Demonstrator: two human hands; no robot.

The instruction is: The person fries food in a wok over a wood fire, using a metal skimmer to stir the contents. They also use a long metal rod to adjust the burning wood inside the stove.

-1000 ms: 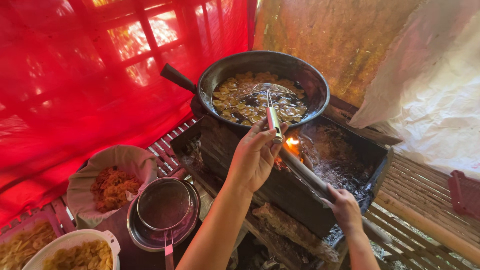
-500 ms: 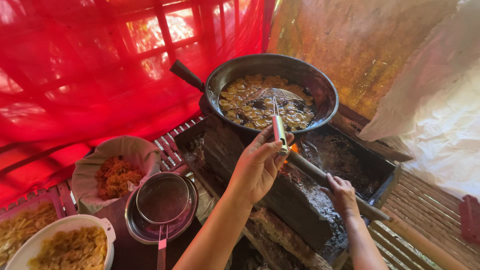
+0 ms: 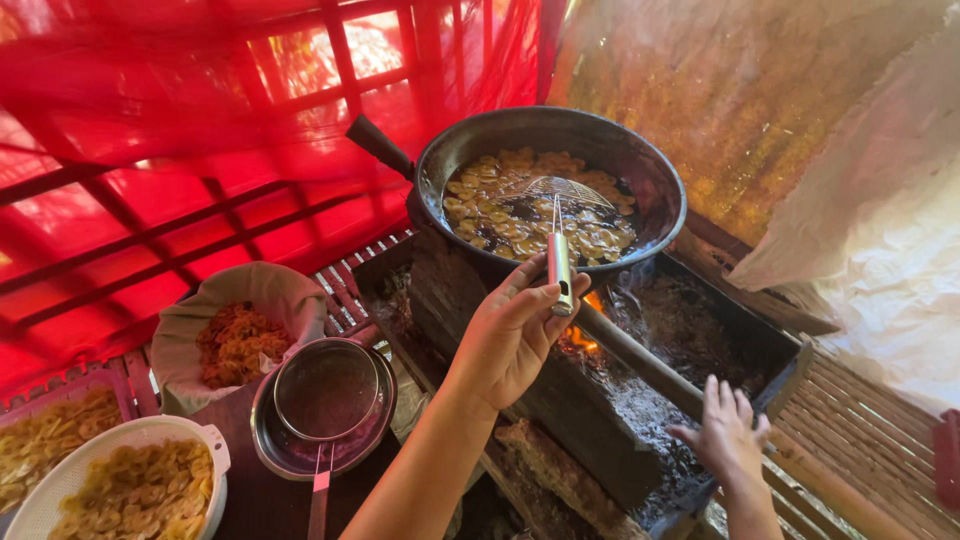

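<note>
**Skimmer held over the frying pan**

The left hand [image 3: 515,335] grips the metal handle of a wire skimmer [image 3: 560,225], thumb and fingers pinched around its near end. The skimmer's long axis runs near to far, almost straight away from the person: handle toward the near side, flat mesh head at the far end, lying on the frying slices in the dark pan [image 3: 655,190]. The right hand [image 3: 728,435] is lower and to the right, fingers spread open, reaching to the near end of a long wooden log [image 3: 640,360] that slants from near right up to far left into the fire; whether it touches the log is unclear.

The pan sits on a blackened stove box [image 3: 740,330], its own handle pointing far left. A small flame [image 3: 590,305] shows under it. To the near left stand a cloth-lined bowl of fried chips [image 3: 240,340], a strainer resting in a metal bowl [image 3: 328,390], and a white colander of pale slices [image 3: 140,490].
</note>
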